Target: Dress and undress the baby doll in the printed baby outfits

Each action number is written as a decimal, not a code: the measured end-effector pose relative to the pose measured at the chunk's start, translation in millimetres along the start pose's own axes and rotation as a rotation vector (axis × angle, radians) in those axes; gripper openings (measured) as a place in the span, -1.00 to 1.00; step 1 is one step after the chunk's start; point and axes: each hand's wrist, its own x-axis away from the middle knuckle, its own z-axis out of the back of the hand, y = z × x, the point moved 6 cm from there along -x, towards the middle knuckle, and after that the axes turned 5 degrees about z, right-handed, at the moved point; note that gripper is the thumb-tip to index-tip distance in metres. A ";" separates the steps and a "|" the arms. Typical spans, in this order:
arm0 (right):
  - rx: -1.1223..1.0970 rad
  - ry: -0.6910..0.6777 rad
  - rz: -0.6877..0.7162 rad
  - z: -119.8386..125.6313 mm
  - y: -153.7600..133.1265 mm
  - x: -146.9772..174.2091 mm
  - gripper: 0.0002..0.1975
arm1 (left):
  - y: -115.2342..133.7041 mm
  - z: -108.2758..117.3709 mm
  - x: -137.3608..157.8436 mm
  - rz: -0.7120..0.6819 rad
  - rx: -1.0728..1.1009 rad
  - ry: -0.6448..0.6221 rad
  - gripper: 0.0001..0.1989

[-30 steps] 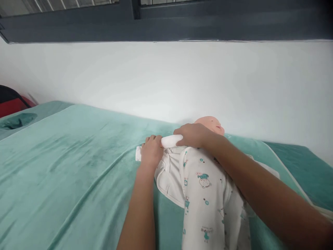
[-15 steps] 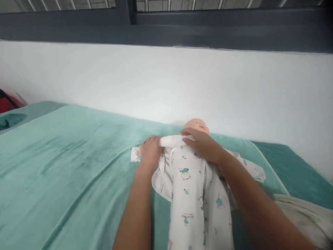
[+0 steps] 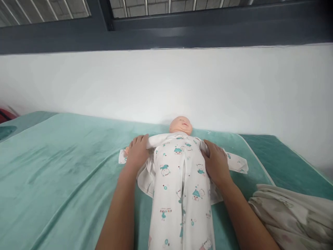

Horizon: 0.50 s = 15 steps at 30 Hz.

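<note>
A baby doll [image 3: 181, 125] lies on its back on the bed, its head by the wall. White printed baby clothes [image 3: 169, 173] cover its body, with a long part running toward me and a slit down the middle. My left hand [image 3: 137, 151] is closed around the doll's sleeved arm on the left; a bit of the doll's hand and a cuff [image 3: 122, 157] show past my fingers. On the other side, my right hand [image 3: 215, 161] grips the clothes by the shoulder, its fingertips partly hidden. A flat sleeve [image 3: 237, 163] sticks out beyond it.
A teal velvety sheet [image 3: 65, 166] covers the bed, with a darker green piece [image 3: 275, 149] at right. Crumpled pale cloth [image 3: 293, 211] lies at the lower right. Behind stand a white wall [image 3: 130, 86] and a dark window frame [image 3: 156, 34]. Something red [image 3: 6, 114] is at far left.
My right hand has moved from the doll's neck area to the right side of the clothes. The front now lies spread over the chest. My view has shifted right.
</note>
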 end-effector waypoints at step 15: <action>-0.127 0.155 -0.262 13.5 51.2 -13.3 -0.64 | 230.3 -13.9 25.5 -0.694 -0.243 -0.450 -0.77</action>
